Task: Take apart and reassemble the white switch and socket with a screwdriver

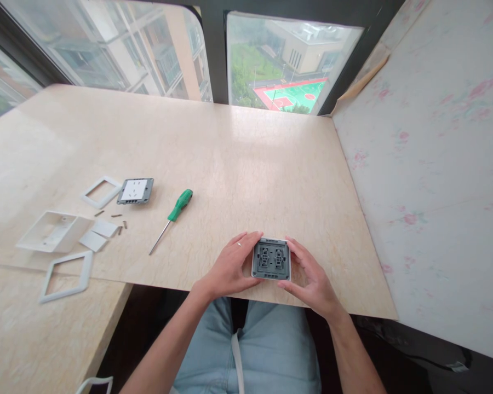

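Observation:
Near the front edge of the ledge, a wall switch module [271, 258] with a dark grey inner face and two black mechanisms faces up, its pale rim showing round the sides. My left hand [234, 262] grips its left side, thumb at the lower corner and fingers at the upper one. On the opposite side, my right hand [310, 276] holds it the same way between thumb and fingers. A ring is on one left finger. To the left lies a screwdriver [173, 216] with a green handle, apart from both hands.
Farther left are a wall socket module [135, 191], a white frame [114, 192], a white back box [51, 232], two white cover plates [93, 241], several small screws [120, 230] and another white frame [86, 273]. Windows stand behind the ledge [246, 158]; a flowered wall [435, 180] rises at right.

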Motion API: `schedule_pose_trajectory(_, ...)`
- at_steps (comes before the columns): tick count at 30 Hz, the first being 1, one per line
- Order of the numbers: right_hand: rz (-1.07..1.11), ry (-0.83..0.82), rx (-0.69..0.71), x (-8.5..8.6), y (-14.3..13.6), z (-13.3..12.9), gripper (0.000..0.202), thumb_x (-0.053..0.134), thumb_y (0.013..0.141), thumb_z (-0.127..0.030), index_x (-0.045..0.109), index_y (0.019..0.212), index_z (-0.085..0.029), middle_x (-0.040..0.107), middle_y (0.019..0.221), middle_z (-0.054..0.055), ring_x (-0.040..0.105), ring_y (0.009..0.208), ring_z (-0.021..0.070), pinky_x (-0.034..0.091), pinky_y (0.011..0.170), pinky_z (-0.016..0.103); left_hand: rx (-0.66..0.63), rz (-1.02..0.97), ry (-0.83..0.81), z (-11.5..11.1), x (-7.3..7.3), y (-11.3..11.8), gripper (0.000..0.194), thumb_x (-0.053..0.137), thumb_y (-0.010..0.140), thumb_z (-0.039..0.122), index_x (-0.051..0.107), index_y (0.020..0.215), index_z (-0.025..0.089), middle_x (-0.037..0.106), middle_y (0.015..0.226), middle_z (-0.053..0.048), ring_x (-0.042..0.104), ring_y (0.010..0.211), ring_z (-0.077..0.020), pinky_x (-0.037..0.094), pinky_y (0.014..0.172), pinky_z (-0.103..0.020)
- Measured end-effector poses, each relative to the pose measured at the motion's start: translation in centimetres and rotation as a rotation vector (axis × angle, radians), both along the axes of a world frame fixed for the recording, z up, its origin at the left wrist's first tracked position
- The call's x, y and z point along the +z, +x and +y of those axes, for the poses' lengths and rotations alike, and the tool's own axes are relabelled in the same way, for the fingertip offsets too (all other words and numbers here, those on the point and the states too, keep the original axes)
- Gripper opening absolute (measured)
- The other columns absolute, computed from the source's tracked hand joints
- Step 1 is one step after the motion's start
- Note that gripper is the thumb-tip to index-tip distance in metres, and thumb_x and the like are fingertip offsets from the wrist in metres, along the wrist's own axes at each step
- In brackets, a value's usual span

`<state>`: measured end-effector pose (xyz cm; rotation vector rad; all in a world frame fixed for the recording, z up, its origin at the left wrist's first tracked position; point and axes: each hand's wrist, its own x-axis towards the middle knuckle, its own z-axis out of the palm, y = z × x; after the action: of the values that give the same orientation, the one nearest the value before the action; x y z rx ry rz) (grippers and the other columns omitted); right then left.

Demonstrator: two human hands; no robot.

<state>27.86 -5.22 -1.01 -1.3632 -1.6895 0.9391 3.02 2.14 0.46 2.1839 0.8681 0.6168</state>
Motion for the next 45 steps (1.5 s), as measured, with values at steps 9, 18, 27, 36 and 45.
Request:
schedule_pose_trajectory(9, -0.04, -0.009, 0.0, 0.1, 0.0, 0.2, 0.082, 0.077, 0.084, -0.037, 0.037, 0.155, -0.035, 0.04, 0.161, 0.008, 0.038, 0.148, 0.0305, 0.037, 0.119, 0.054, 0.012, 0.024, -0.012, -0.1, 0.1, 0.1, 0.094, 0.075, 0.081, 0.039, 0.02, 0.157, 0.026, 0.048, 0.153, -0.014, 0.046, 0.141, -0.032, 0.032, 0.121, -0.054)
schedule_pose_trajectory(18, 0.02, -0.011, 0.0, 0.1, -0.2, 0.1, 0.082, 0.077, 0.084, -0.037, 0.036, 0.155, -0.035, 0.032, 0.164, 0.008, 0.031, 0.151, 0.0295, 0.04, 0.118, 0.05, 0.015, 0.019, -0.02, -0.1, 0.0, 0.1, 0.095, 0.077, 0.077, 0.036, 0.024, 0.155, 0.024, 0.046, 0.154, -0.015, 0.045, 0.142, -0.0319, 0.033, 0.12, -0.054)
schedule_pose_trajectory(27, 0.226, 0.023, -0.073, -0.5, -0.6, 0.0, 0.065, 0.074, 0.087, -0.033, 0.048, 0.147, -0.033, 0.038, 0.161, 0.009, 0.045, 0.143, 0.0302, 0.041, 0.117, 0.054, 0.008, 0.02, -0.012, -0.2, -0.3, 0.3, 0.107, 0.083, 0.07, 0.038, 0.022, 0.157, 0.022, 0.04, 0.158, -0.018, 0.038, 0.147, -0.0327, 0.029, 0.121, -0.054)
schedule_pose_trajectory(36, 0.369, 0.07, -0.524, 1.0, -2.5, -0.1, 0.038, 0.074, 0.085, -0.039, 0.069, 0.118, -0.021, 0.071, 0.124, 0.013, 0.067, 0.114, 0.0307, 0.045, 0.108, 0.061, 0.138, -0.307, -0.2, -0.5, 0.0, -0.1, 0.08, 0.069, 0.085, 0.059, 0.039, 0.149, 0.021, 0.048, 0.152, -0.018, 0.049, 0.138, -0.0328, 0.039, 0.115, -0.053)
schedule_pose_trajectory(45, 0.156, 0.175, -0.031, 9.1, -16.4, 6.4, 0.026, 0.063, 0.092, -0.039, 0.07, 0.111, -0.023, 0.076, 0.106, 0.009, 0.072, 0.096, 0.0226, 0.058, 0.09, 0.042, 0.399, -0.358, -0.115, 0.2, -1.7, 0.6, 0.036, 0.034, 0.103, 0.028, 0.054, 0.13, 0.015, 0.066, 0.123, -0.014, 0.064, 0.117, -0.0289, 0.055, 0.1, -0.045)
